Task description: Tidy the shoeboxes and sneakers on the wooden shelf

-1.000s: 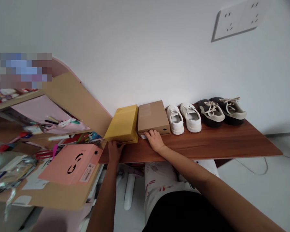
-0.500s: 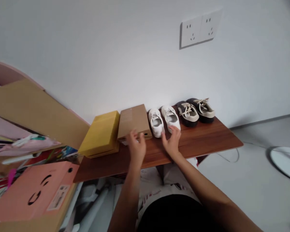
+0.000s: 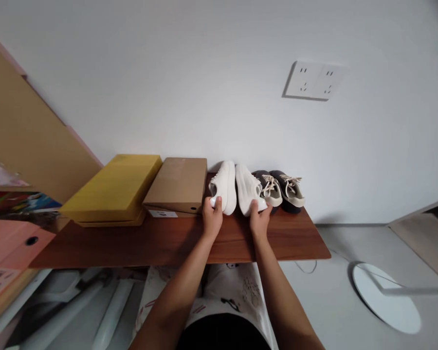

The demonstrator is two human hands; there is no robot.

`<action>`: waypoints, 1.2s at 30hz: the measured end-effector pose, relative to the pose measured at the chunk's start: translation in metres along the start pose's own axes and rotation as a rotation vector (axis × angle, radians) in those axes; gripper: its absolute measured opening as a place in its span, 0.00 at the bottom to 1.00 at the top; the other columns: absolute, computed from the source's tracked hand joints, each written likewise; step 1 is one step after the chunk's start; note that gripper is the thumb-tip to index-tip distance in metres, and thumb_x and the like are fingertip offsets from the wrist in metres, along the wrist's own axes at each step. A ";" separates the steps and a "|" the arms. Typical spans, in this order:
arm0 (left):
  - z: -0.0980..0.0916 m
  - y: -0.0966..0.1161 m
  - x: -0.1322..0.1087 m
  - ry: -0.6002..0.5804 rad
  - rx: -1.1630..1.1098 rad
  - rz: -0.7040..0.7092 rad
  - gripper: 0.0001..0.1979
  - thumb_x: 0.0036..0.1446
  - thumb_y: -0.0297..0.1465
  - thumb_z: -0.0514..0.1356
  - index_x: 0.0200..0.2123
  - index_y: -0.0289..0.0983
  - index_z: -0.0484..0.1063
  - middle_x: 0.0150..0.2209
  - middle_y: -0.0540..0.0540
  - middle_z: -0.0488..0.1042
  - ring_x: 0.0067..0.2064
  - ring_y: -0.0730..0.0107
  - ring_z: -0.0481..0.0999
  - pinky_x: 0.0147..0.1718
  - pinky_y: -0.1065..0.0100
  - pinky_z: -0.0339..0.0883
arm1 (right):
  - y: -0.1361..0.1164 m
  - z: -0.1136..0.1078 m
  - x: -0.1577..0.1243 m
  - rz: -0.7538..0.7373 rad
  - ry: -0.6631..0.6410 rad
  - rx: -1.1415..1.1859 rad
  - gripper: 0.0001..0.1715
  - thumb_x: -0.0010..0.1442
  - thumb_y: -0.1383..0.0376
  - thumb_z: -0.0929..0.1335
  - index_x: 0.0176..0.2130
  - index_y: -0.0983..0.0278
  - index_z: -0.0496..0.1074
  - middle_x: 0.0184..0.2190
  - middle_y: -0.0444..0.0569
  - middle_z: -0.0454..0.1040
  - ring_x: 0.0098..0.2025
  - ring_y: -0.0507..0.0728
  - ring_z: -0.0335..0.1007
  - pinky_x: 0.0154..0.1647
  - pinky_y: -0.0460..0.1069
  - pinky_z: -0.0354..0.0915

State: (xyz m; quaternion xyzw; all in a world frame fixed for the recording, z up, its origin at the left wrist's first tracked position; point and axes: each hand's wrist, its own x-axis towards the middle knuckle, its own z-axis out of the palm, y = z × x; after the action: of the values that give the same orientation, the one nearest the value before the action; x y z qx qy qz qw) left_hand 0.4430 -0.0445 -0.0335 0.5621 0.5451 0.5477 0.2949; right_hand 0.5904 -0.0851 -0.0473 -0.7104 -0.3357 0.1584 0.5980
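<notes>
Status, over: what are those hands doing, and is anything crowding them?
Left hand gripping left white shoe by heel; right hand likewise on right white shoe. White shoes tilted, soles inward. Brown box close left, dark shoes close right.

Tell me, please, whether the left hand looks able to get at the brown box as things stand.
Probably yes: the brown box is close beside the left hand, with nothing between, though that hand holds a white shoe and may need to let go first.

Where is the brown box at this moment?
In the head view, the brown box lies left of centre on the tabletop, between the yellow box and the left white shoe.
</notes>
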 end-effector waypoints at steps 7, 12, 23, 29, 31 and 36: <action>0.022 -0.014 -0.012 -0.073 -0.296 -0.337 0.18 0.66 0.46 0.49 0.47 0.38 0.63 0.26 0.55 0.66 0.20 0.75 0.68 0.24 0.70 0.70 | -0.008 -0.012 -0.007 0.149 -0.070 -0.036 0.43 0.64 0.39 0.58 0.60 0.70 0.58 0.45 0.65 0.77 0.40 0.64 0.77 0.44 0.54 0.68; 0.014 -0.019 -0.029 -0.007 -0.119 -0.045 0.20 0.67 0.36 0.51 0.59 0.36 0.60 0.49 0.36 0.71 0.32 0.70 0.77 0.36 0.63 0.74 | -0.005 -0.023 -0.016 0.119 -0.124 -0.163 0.43 0.65 0.39 0.57 0.61 0.71 0.58 0.36 0.61 0.79 0.28 0.64 0.76 0.37 0.54 0.68; 0.052 0.048 -0.078 -0.395 0.144 0.583 0.21 0.64 0.28 0.56 0.60 0.38 0.63 0.60 0.33 0.64 0.62 0.54 0.68 0.59 0.53 0.66 | 0.023 -0.100 0.074 -0.392 0.291 -0.440 0.30 0.64 0.48 0.62 0.52 0.69 0.69 0.48 0.66 0.72 0.53 0.68 0.67 0.56 0.64 0.61; 0.156 0.107 -0.048 -0.596 0.400 0.257 0.14 0.64 0.22 0.51 0.49 0.27 0.71 0.50 0.25 0.72 0.52 0.43 0.77 0.48 0.52 0.72 | 0.046 -0.100 0.116 -0.442 0.136 -0.377 0.30 0.59 0.47 0.67 0.50 0.67 0.65 0.56 0.67 0.65 0.63 0.68 0.58 0.59 0.63 0.61; 0.169 0.112 -0.034 -0.586 0.355 0.165 0.09 0.63 0.23 0.55 0.44 0.28 0.72 0.46 0.26 0.74 0.51 0.42 0.78 0.49 0.50 0.72 | 0.052 -0.099 0.116 -0.337 0.255 -0.298 0.33 0.59 0.45 0.66 0.51 0.67 0.63 0.56 0.67 0.65 0.60 0.67 0.61 0.59 0.62 0.61; 0.165 0.102 -0.022 -0.568 -0.233 -0.290 0.14 0.68 0.35 0.52 0.52 0.34 0.65 0.46 0.36 0.74 0.34 0.64 0.81 0.36 0.62 0.77 | 0.059 -0.105 0.118 0.026 0.403 -0.058 0.36 0.66 0.43 0.55 0.57 0.68 0.57 0.51 0.63 0.70 0.49 0.62 0.71 0.52 0.57 0.67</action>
State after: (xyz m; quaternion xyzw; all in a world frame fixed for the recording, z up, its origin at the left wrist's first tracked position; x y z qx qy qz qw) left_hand 0.6313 -0.0446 0.0175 0.5712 0.4495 0.3802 0.5720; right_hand 0.7589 -0.0877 -0.0584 -0.7489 -0.2047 0.0108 0.6302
